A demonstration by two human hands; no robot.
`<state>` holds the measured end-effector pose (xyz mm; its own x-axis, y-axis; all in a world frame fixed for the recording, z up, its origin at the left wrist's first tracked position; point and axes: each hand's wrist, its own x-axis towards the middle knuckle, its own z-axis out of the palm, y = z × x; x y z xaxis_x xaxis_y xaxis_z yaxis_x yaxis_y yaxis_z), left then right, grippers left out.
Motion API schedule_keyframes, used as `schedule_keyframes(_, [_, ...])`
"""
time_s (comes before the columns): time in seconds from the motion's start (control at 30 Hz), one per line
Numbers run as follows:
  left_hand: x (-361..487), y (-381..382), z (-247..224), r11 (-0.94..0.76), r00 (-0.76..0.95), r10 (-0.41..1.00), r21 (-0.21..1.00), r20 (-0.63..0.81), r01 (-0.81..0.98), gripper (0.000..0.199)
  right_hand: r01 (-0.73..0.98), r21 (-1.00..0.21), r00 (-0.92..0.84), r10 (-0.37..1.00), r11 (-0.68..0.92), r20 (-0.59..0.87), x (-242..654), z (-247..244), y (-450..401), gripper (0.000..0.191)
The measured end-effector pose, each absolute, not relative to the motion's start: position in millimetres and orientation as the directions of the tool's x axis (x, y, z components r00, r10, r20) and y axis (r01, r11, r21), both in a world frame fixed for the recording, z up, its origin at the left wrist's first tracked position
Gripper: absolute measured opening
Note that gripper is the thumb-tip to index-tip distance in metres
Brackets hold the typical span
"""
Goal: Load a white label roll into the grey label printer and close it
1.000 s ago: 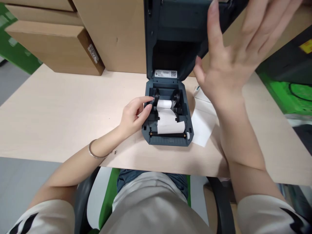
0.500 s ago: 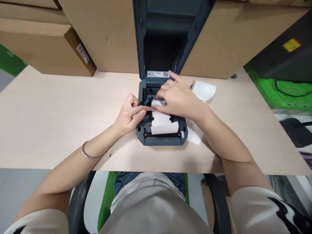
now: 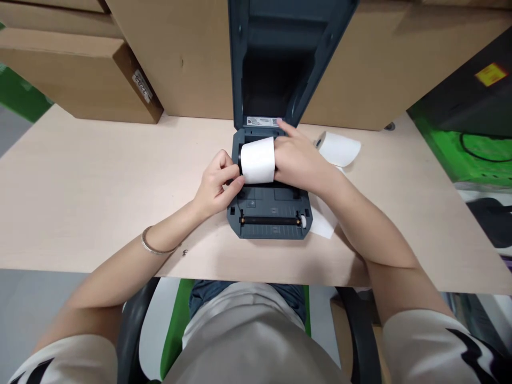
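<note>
A dark grey label printer lies on the table with its lid raised. Over its inner well is a white paper roll, its strip no longer lying across the front roller. My right hand grips the roll's right end, its fingertips hidden behind the paper and the index finger pointing up near the lid's label. At the roll's left end my left hand has its fingers curled, thumb and forefinger close together at the printer's left edge. Whether they pinch the paper or a printer part is hidden.
A second white paper roll lies right of the printer, and a loose paper strip rests under my right forearm. Cardboard boxes stand along the table's back edge. A dark box with a yellow label is at the far right.
The paper roll has come up higher in the printer, and its strip has been drawn back off the front roller. My right hand has shifted to the roll's right end; the left hand's forefinger has curled in.
</note>
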<state>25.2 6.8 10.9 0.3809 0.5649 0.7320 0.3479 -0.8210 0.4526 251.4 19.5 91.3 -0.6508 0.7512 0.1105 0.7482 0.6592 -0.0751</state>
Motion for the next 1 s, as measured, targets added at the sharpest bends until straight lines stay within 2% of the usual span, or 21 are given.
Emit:
schedule_keyframes(0.1, [25.4, 6.5, 10.6, -0.805, 0.38, 0.588, 0.471, 0.714, 0.36, 0.056, 0.821, 0.044, -0.567, 0.805, 0.569, 0.173, 261.7, 123.0, 11.6, 0.034])
schedule_keyframes(0.27, [25.5, 6.5, 9.5, -0.783, 0.372, 0.616, 0.486, 0.694, 0.388, 0.059, 0.948, -0.049, -0.278, 0.891, 0.315, 0.359, 330.8, 153.8, 17.9, 0.045])
schedule_keyframes(0.37, [25.4, 6.7, 9.7, -0.784, 0.368, 0.614, 0.488, 0.698, 0.383, 0.058, 0.961, -0.116, -0.214, 0.94, 0.251, 0.266, 368.1, 146.6, 34.9, 0.051])
schedule_keyframes(0.47, [24.8, 6.8, 10.5, -0.789, 0.379, 0.61, 0.488, 0.696, 0.373, 0.057, 0.933, -0.193, -0.284, 0.951, 0.303, 0.119, 376.1, 124.3, 53.9, 0.046])
schedule_keyframes(0.57, [24.1, 6.7, 11.0, -0.793, 0.385, 0.605, 0.482, 0.697, 0.373, 0.057, 0.915, -0.22, -0.345, 0.939, 0.338, 0.007, 363.4, 94.3, 72.8, 0.037])
schedule_keyframes(0.67, [23.5, 6.5, 11.1, -0.808, 0.38, 0.583, 0.467, 0.718, 0.359, 0.054, 0.903, -0.236, -0.378, 0.925, 0.36, -0.032, 352.1, 72.4, 85.1, 0.036])
schedule_keyframes(0.77, [23.3, 6.5, 10.8, -0.809, 0.386, 0.582, 0.466, 0.715, 0.358, 0.053, 0.896, -0.233, -0.401, 0.914, 0.378, -0.063, 353.6, 72.9, 83.6, 0.033])
schedule_keyframes(0.87, [23.7, 6.5, 10.2, -0.808, 0.388, 0.584, 0.467, 0.713, 0.359, 0.052, 0.917, -0.197, -0.367, 0.927, 0.346, -0.081, 365.5, 90.0, 72.2, 0.045])
schedule_keyframes(1.0, [24.7, 6.4, 9.8, -0.845, 0.372, 0.53, 0.44, 0.762, 0.304, 0.045, 0.979, -0.103, -0.191, 0.968, 0.177, -0.16, 384.6, 100.4, 66.8, 0.073])
